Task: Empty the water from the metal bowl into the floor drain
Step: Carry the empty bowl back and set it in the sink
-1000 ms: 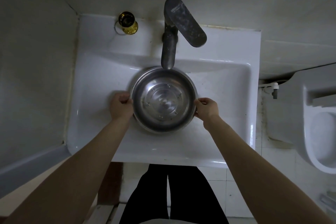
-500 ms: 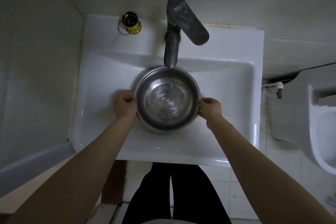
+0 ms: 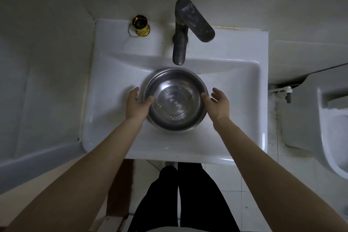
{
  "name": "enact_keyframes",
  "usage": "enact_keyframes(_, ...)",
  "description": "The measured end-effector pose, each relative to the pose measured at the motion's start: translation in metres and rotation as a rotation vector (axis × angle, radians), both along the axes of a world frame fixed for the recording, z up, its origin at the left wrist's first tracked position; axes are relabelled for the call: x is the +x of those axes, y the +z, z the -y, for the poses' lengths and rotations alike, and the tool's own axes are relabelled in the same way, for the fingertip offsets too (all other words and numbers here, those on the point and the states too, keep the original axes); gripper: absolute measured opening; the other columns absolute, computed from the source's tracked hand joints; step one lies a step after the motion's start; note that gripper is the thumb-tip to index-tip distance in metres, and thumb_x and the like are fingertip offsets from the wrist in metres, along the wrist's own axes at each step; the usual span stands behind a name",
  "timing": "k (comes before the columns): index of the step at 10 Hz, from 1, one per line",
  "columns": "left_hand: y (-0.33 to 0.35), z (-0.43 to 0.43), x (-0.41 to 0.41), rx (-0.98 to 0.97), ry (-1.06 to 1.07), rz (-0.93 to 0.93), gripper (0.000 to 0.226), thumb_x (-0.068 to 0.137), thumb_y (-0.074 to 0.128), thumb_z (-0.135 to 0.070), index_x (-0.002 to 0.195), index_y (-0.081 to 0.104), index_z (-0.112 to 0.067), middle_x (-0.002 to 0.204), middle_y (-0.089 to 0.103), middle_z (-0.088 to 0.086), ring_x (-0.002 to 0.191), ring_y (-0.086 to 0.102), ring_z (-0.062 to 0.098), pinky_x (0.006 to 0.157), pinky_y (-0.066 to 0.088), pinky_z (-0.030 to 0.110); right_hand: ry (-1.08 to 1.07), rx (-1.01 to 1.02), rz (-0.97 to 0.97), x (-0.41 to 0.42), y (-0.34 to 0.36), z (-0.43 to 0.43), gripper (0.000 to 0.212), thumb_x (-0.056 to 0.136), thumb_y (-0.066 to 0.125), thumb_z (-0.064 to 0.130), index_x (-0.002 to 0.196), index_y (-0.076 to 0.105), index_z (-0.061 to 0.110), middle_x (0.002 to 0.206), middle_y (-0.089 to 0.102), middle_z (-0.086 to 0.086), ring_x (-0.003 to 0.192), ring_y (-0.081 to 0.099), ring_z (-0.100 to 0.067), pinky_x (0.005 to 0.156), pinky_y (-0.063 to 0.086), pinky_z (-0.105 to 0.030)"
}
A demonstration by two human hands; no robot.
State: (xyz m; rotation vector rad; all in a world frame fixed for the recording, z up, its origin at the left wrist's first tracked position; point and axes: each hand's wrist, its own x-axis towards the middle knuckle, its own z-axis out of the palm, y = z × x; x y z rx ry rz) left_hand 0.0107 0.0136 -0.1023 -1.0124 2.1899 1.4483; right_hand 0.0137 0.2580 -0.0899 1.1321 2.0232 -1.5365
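stage: early, nothing poured | bowl (image 3: 175, 100): sits in the sink (image 3: 235, 84) under the tap (image 3: 179, 49), water inside | left hand (image 3: 136, 104): fingers spread, thumb on rim | right hand (image 3: 218, 102): spread wide, thumb at rim | left: lift, carry, tip; floor drain not visible

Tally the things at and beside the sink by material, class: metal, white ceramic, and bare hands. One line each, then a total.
Metal: 3 - bowl, tap, gold cup
White ceramic: 2 - sink, toilet
Bare hands: 2 - left hand, right hand, both open at the bowl's rim
Total: 7
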Motion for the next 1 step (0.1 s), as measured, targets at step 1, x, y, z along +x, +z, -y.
enact_keyframes(1,0.0128,-0.0011,0.0044,-0.016,-0.037,-0.049,0.070,0.092,0.071,-0.025,0.152,0.038,-0.019,0.157,0.041,0.007,0.142,0.042,0.024,0.102,0.037,0.027,0.033,0.030,-0.051,0.0061,0.0087,0.0047,0.068,0.093,0.072,0.034,0.152,0.044,0.019,0.153,0.052,-0.004,0.138,0.053,-0.026,0.113,0.044,-0.044)
